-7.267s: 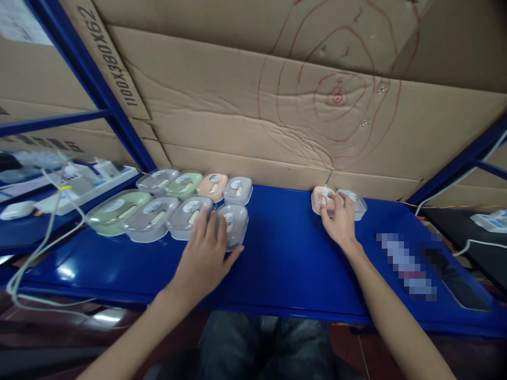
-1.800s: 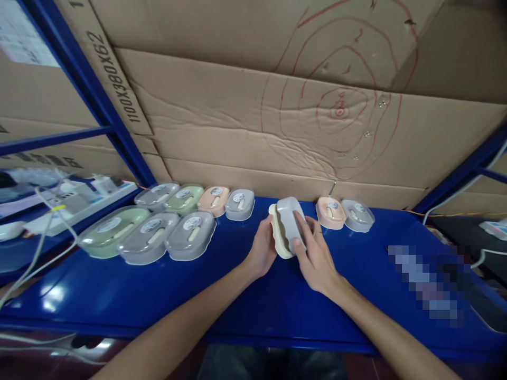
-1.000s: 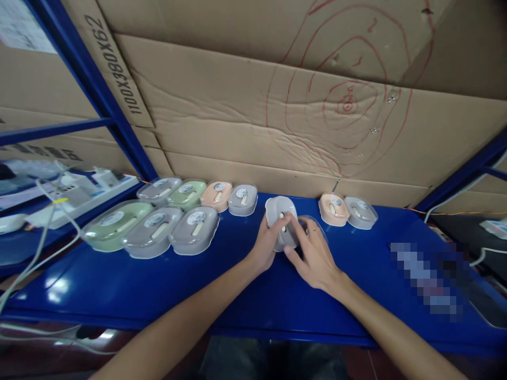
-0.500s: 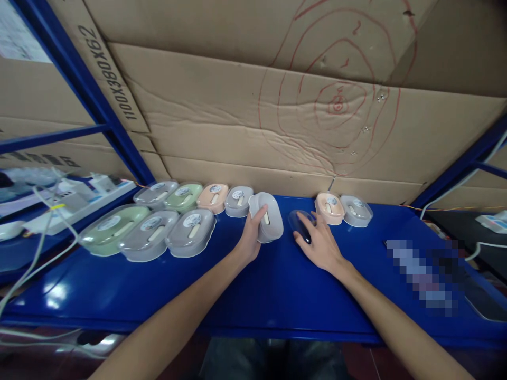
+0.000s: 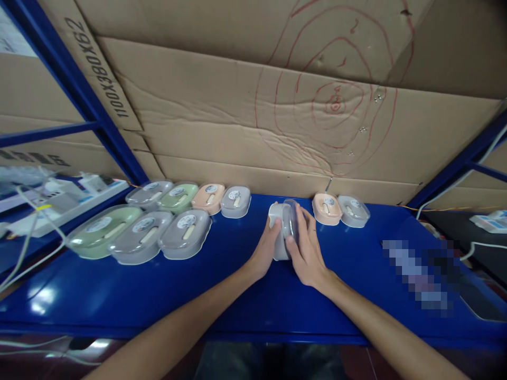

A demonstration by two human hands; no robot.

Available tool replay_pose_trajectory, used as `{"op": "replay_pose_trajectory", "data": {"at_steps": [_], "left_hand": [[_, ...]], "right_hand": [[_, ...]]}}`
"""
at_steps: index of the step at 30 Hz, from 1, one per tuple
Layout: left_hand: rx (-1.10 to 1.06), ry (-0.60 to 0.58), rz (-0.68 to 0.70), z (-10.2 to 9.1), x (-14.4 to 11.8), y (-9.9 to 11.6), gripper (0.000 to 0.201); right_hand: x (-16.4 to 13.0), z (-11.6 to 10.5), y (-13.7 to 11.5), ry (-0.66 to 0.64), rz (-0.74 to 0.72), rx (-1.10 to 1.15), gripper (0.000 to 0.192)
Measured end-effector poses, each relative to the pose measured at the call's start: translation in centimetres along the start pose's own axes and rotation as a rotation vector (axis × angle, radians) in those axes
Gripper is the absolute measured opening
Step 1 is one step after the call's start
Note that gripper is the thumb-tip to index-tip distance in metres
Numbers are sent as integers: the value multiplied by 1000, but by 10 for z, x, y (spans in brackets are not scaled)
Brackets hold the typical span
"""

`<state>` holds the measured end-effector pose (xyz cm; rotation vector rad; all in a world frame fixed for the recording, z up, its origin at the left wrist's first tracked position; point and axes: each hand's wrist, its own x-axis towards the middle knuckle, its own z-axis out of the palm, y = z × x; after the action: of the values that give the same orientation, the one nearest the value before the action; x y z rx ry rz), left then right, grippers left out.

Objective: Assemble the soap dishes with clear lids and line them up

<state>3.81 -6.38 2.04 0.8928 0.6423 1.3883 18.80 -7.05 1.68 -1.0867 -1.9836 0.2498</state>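
Before me, above the blue table point(image 5: 253, 311), I hold a small grey plastic box point(image 5: 279, 245) on its side. My left hand point(image 5: 263, 252) is closed around its left side, thumb on the front. A clear rounded lid point(image 5: 291, 210) lies against the box's right side, gripped by my right hand point(image 5: 311, 256). Whether the lid is fully seated I cannot tell. To the left stand several lidded boxes, among them a grey box point(image 5: 185, 235) and a green box point(image 5: 103, 232). Behind my right hand are a peach box point(image 5: 327, 209) and another grey one.
A cardboard sheet point(image 5: 222, 105) with red rings drawn on it forms the back wall. Blue metal posts point(image 5: 103, 126) frame the sides. A power strip point(image 5: 59, 211) with white cables lies at the left. A blurred-out patch point(image 5: 415, 274) covers something at the right.
My right hand has lifted the clear lid off the table and moved left. My left hand has turned the grey box onto its side, and the two pieces now meet.
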Motion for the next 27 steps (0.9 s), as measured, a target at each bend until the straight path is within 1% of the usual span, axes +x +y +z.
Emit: {"op": "replay_pose_trajectory", "data": {"at_steps": [5, 12, 18, 21, 27], "left_hand": [[23, 1, 3, -3, 1, -5, 67], [-10, -4, 25, -2, 0, -2, 73], [-50, 32, 4, 1, -1, 0, 67], [-58, 25, 5, 2, -1, 0, 65], [-55, -10, 7, 1, -4, 0, 77]], "right_hand": [[0, 1, 0, 14, -12, 6, 73], [-5, 4, -3, -5, -26, 19, 72], [-6, 5, -3, -8, -28, 3, 72], [-6, 5, -3, -15, -17, 14, 70], [-7, 7, -3, -9, -22, 25, 72]]}}
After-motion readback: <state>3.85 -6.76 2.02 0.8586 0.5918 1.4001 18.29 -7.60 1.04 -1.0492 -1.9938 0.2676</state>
